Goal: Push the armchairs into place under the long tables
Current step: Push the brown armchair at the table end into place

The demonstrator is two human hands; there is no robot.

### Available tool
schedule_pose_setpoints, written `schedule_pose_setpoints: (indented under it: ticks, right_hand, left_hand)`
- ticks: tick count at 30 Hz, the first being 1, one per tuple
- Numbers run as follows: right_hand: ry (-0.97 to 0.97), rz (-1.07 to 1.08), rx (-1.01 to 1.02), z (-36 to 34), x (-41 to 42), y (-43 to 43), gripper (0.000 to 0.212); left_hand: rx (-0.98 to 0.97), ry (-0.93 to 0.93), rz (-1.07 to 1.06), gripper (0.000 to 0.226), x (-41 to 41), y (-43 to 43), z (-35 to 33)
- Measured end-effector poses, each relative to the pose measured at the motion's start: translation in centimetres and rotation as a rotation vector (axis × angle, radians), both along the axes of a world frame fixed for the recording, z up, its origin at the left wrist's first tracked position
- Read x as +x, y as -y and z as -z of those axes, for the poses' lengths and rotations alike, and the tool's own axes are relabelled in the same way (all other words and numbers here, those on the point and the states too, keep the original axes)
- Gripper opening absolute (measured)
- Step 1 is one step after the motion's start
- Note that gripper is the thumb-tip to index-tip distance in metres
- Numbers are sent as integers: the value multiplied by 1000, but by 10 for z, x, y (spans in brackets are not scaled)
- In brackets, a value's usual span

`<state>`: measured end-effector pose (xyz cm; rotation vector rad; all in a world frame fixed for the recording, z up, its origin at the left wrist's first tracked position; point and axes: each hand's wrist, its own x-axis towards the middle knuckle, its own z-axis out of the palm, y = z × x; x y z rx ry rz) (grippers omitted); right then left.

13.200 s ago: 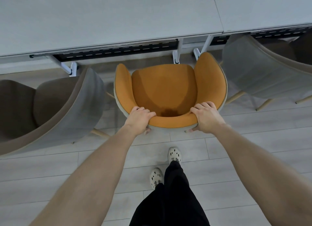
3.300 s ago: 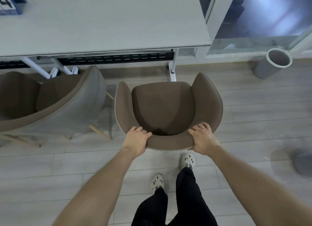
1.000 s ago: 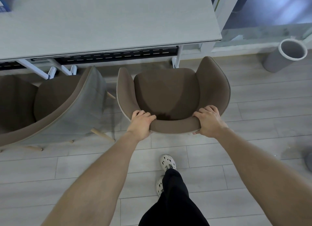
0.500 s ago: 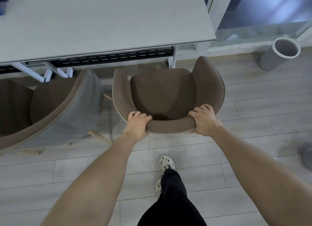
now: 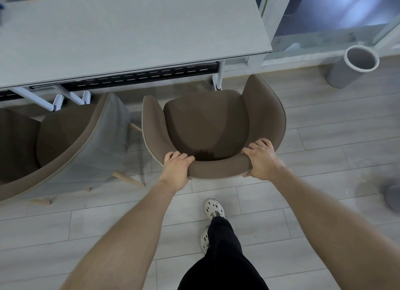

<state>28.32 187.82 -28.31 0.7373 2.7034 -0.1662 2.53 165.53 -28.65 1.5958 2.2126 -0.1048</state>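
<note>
Hands first: my left hand (image 5: 176,169) and right hand (image 5: 260,158) are both curled tight over the top of the backrest of the brown armchair (image 5: 207,125). The armchair stands on the floor at the right end of the counter (image 5: 129,30), its front near the near edge but the seat mostly out in the open. I judge I am mid-push on this one. Next I need a straight shove forward, minding the white leg (image 5: 217,82) just ahead and the neighbouring armchair (image 5: 65,142) close on the left.
</note>
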Motion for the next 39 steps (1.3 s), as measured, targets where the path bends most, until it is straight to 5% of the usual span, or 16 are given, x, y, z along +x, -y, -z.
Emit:
schedule_pose_setpoints:
  ticks: [21,39]
  right_hand:
    - [-47,-19,-9,2,-9,-9,82]
    - [25,-1,-1,-4,-5,-6,88]
  left_hand:
    - [76,27,8,44,-19,-8,4]
    - [8,21,72,59,-16,-8,8]
